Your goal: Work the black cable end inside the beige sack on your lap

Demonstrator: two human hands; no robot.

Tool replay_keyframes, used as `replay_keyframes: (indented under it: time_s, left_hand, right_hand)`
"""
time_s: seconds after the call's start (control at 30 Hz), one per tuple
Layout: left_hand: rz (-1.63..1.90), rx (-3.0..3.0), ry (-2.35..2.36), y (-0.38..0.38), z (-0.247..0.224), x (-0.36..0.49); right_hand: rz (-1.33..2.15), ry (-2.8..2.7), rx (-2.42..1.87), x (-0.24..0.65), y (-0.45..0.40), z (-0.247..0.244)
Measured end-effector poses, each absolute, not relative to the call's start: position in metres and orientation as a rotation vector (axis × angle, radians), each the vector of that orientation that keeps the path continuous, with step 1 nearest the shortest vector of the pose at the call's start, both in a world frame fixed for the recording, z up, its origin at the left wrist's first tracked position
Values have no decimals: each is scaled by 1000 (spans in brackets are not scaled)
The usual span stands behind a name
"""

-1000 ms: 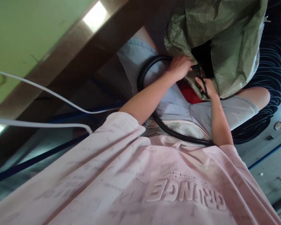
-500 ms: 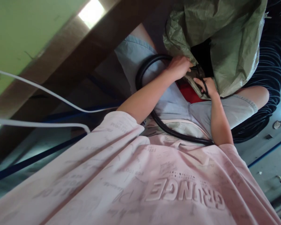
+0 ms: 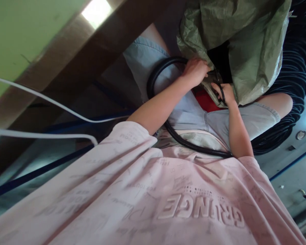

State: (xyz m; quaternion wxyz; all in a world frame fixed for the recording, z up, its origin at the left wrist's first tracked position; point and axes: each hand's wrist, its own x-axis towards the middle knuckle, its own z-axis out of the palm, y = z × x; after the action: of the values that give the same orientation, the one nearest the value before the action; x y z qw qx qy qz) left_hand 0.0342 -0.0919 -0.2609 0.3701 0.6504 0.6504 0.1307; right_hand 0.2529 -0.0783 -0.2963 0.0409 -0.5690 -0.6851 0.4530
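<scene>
Black corrugated tube [image 3: 155, 76] loops from my lap up over one thigh, and its end is in my left hand [image 3: 195, 71], closed around it at the sack's mouth. My right hand [image 3: 225, 93] is closed on the black handles of scissors [image 3: 222, 91]. Their blades point up at the tube's end, just past my left fingers; whether they touch it I cannot tell. Both hands are over the opening of a greenish-brown woven sack [image 3: 255, 68], standing between my legs. Its inside is dark.
A large coil of black tubing [image 3: 295, 61] lies beside the sack on the right. Something red [image 3: 207, 101] shows under the sack's edge. A brown beam [image 3: 73, 61] crosses the upper left, and white cables [image 3: 53, 98] run in from the left.
The scissor blades, spread apart half a second ago, look closer together now. My hands have barely moved, and the tube keeps the same loop.
</scene>
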Motion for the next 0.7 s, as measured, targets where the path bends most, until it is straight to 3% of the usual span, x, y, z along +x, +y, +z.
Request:
replay_keyframes:
  time_s: [0.7]
  left_hand:
    - [407, 1546, 1793, -96, -263, 30]
  right_hand:
    - [1316, -2145, -1630, 255, -80, -300]
